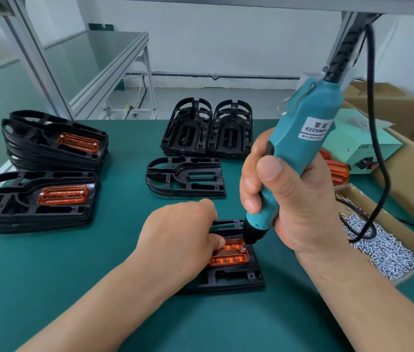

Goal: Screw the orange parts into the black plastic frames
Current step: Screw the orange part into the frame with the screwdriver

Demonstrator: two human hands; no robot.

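- Right hand: clenched round the teal electric screwdriver, which is held nearly upright. The bit is set on the right end of the orange part in work, where a screw appears to be seated; the tip is too small for this to be stated firmly.
- Left hand: curled over the left side of the frame in work, which is gripped and held down, with the thumb laid on the orange part.
- Frame in work: black, lying flat on the green mat, near centre.
- Orange part: seated in the frame's recess, between the two hands.
- Finished units: two stacks at the left, one far and one near, each topped by a frame with an orange part fitted.
- Unfinished stock: one bare frame laid flat at centre, and two stacks of bare frames beyond it.
- Loose orange parts: piled at the right, partly hidden behind the right hand.
- Screws: a cardboard tray of them is kept at the near right.
- Progress, as judged: well under way, with this unit being fastened and a fair number of bare frames left.
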